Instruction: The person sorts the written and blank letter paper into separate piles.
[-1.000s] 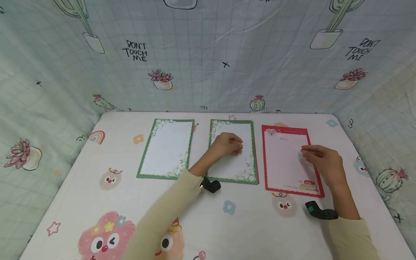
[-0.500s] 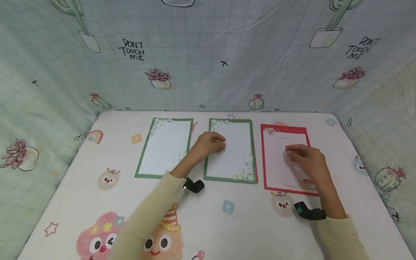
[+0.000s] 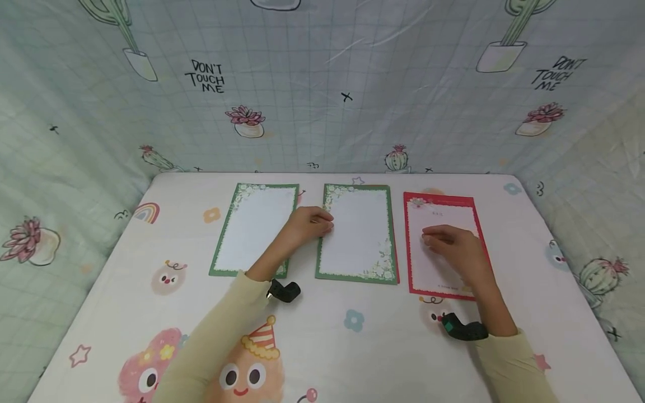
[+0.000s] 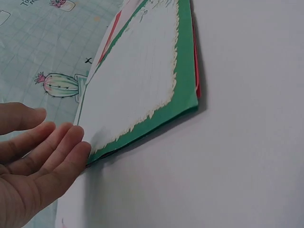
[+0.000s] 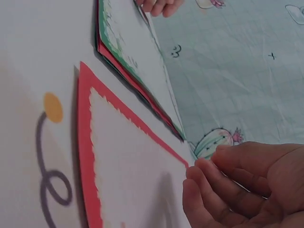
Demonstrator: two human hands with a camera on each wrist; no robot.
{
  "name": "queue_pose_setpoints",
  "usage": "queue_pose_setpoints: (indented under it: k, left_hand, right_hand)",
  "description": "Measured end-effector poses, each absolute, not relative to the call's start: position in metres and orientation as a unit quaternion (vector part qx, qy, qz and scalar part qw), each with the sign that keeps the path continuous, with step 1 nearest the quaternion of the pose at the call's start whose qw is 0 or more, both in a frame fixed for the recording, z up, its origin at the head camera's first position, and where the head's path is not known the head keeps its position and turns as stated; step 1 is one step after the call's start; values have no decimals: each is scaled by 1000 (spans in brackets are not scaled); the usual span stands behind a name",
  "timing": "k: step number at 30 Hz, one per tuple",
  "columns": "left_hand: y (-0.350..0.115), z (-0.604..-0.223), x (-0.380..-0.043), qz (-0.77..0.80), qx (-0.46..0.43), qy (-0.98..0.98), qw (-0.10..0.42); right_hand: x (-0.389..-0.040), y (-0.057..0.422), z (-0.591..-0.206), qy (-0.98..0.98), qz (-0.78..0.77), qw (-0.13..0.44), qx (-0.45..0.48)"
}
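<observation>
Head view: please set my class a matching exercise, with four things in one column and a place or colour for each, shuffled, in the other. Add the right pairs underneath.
Things
1. middle sheet
2. rightmost sheet
3. left hand
4. right sleeve

Places and colours
A. over the middle sheet's left edge
B. green border, with red showing from beneath
C. pale yellow
D. red border

Right pairs: 1-B, 2-D, 3-A, 4-C

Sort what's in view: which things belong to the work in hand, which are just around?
Likely in the work:
left green-bordered paper
middle green-topped stack, by the left hand
red-bordered paper, below the right hand

Just around:
printed tablecloth
cactus-print curtain
black wrist-worn devices
</observation>
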State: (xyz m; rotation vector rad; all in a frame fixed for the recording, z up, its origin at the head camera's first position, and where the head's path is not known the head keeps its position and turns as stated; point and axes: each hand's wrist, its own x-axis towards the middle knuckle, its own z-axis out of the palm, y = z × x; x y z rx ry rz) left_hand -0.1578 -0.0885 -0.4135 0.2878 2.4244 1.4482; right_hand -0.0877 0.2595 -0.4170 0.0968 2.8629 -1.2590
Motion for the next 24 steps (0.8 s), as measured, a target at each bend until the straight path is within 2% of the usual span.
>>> queue_pose_setpoints:
  k: [11,24]
  left_hand:
    - [-116,-418,-152,486,83,860,134]
    - [-120,-424,-155,555,30,814,171]
  right_hand:
    - [-88,241,-425,907,-421,19,13]
    - [-96,225,-431,899,-436,43,5]
